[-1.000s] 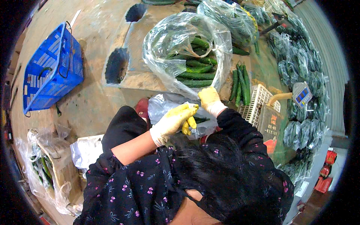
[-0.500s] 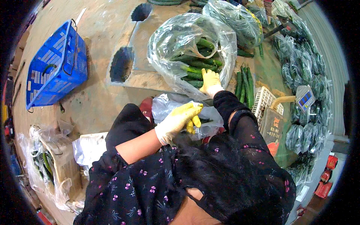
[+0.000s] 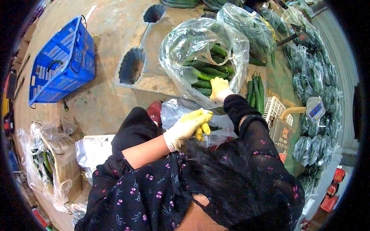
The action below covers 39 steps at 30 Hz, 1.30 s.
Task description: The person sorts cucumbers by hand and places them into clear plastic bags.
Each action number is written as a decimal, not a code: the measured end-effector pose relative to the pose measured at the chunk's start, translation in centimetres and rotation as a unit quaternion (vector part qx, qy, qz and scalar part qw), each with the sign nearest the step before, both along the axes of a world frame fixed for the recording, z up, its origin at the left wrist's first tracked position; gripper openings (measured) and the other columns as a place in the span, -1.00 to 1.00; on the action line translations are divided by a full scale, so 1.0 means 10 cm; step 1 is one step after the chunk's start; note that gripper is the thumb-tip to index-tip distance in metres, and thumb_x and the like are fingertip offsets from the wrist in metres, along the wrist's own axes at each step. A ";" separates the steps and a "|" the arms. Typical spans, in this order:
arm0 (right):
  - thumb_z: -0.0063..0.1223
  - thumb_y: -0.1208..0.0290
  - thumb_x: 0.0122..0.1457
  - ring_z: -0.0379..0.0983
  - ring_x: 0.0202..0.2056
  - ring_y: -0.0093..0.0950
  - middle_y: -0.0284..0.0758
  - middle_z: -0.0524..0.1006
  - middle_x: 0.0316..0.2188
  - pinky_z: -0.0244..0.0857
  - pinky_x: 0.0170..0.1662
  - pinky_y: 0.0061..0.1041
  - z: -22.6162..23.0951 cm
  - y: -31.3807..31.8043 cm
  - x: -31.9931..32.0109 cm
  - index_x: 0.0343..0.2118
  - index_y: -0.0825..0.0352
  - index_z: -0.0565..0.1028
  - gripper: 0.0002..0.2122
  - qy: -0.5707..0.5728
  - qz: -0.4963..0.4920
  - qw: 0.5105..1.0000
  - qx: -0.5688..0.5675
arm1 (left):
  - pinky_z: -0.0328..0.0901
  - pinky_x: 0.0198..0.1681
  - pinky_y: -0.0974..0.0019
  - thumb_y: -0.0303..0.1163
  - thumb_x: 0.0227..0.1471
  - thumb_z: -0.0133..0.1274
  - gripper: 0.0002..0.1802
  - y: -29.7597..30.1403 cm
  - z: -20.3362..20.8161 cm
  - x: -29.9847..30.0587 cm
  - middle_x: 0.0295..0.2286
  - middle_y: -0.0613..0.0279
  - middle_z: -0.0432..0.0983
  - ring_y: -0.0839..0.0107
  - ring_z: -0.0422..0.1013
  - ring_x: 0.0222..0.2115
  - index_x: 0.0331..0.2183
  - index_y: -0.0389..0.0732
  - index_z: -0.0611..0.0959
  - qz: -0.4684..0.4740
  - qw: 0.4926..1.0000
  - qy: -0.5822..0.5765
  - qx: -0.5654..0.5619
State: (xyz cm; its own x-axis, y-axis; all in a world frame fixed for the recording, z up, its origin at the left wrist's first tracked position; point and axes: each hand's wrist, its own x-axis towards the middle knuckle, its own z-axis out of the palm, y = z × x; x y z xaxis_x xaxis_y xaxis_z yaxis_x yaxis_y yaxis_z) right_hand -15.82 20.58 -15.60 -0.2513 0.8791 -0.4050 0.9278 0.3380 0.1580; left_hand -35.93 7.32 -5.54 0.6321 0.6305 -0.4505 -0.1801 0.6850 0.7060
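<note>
My right hand [image 3: 220, 89], in a yellow-palmed glove, reaches into a large clear plastic bag [image 3: 175, 44] full of long green cucumbers [image 3: 214, 71]. Its fingers are curled round the end of one cucumber near the bag's mouth. My left hand [image 3: 189, 125], gloved the same way, is held in front of my body with bent, closed fingers. Just beneath it lies a smaller clear plastic bag [image 3: 171, 112], with something dark green inside. Whether the left fingers pinch its film is hidden. Several loose cucumbers [image 3: 256, 92] lie side by side right of the large bag.
At the left a blue plastic crate [image 3: 83, 57] stands tilted. A beige crate [image 3: 65, 163] lined with plastic holds cucumbers. On the right are a white basket [image 3: 273, 107], a scale display [image 3: 315, 109] and rows of bagged cucumbers [image 3: 300, 65]. Another full bag [image 3: 246, 30] lies beyond.
The right hand's fingers have drawn in from outstretched to curled on a cucumber. The left hand keeps its closed shape. The whole view has shifted slightly.
</note>
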 end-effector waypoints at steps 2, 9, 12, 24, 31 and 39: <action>0.18 0.31 -0.38 0.38 -0.20 -0.22 -0.14 0.41 -0.27 0.27 -0.16 -0.29 0.04 0.04 0.04 -0.25 0.33 0.42 -0.51 0.015 0.009 1.000 0.011 | 0.21 -0.65 0.53 -0.17 0.13 -0.18 -0.58 -0.01 -0.01 -0.02 -0.57 0.25 0.46 0.56 0.29 -0.73 -0.06 -0.22 0.39 -0.004 1.000 0.010 0.014; 0.23 0.30 -0.32 0.36 -0.20 -0.24 -0.19 0.40 -0.29 0.22 -0.14 -0.30 0.39 0.31 0.15 -0.31 0.27 0.43 -0.58 0.082 0.009 0.987 0.136 | 0.22 -0.65 0.51 -0.17 0.13 -0.19 -0.58 0.02 0.01 -0.03 -0.58 0.22 0.47 0.51 0.31 -0.73 -0.06 -0.23 0.40 0.001 1.000 0.016 0.021; 0.24 0.30 -0.33 0.35 -0.18 -0.25 -0.20 0.40 -0.28 0.21 -0.13 -0.30 0.42 0.32 0.18 -0.31 0.26 0.43 -0.58 0.072 0.003 0.988 0.134 | 0.22 -0.65 0.51 -0.17 0.12 -0.19 -0.57 0.03 0.00 -0.01 -0.58 0.21 0.47 0.50 0.33 -0.72 -0.07 -0.25 0.41 0.002 1.000 0.014 0.025; 0.14 0.41 -0.14 0.42 -0.20 -0.30 -0.18 0.46 -0.27 0.31 -0.08 -0.26 1.32 0.03 0.42 -0.08 0.40 0.32 -0.51 0.856 -0.201 0.458 -0.130 | 0.25 -0.61 0.46 -0.10 0.08 -0.16 -0.52 0.07 -0.07 0.07 -0.60 0.20 0.43 0.48 0.28 -0.73 -0.09 -0.27 0.41 0.037 0.999 -0.007 0.024; 0.09 0.32 -0.19 0.38 -0.12 -0.26 -0.14 0.44 -0.16 0.25 -0.01 -0.15 1.48 -0.59 0.43 0.05 0.47 0.21 -0.33 0.910 -0.157 0.267 -0.277 | 0.28 -0.59 0.39 -0.03 0.03 -0.10 -0.50 0.14 -0.16 0.08 -0.58 0.19 0.43 0.45 0.31 -0.70 -0.12 -0.22 0.43 0.042 0.998 -0.044 0.020; 0.13 0.35 -0.21 0.31 -0.03 -0.16 -0.03 0.39 -0.11 0.06 0.09 -0.01 1.37 -1.03 0.24 0.10 0.55 0.07 -0.23 0.923 -0.104 0.211 -0.305 | 0.28 -0.48 0.40 -0.08 0.05 -0.09 -0.52 0.10 -0.14 0.22 -0.35 0.17 0.44 0.46 0.35 -0.55 -0.12 -0.25 0.44 -0.027 0.994 -0.034 0.100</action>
State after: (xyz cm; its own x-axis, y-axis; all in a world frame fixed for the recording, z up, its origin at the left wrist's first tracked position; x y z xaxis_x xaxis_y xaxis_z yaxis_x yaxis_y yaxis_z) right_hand -13.45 10.30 -1.87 -0.4576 0.8746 0.1601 -0.7765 -0.3053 -0.5512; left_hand -33.72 8.33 -6.90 0.6913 0.6683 -0.2746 -0.1988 0.5413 0.8170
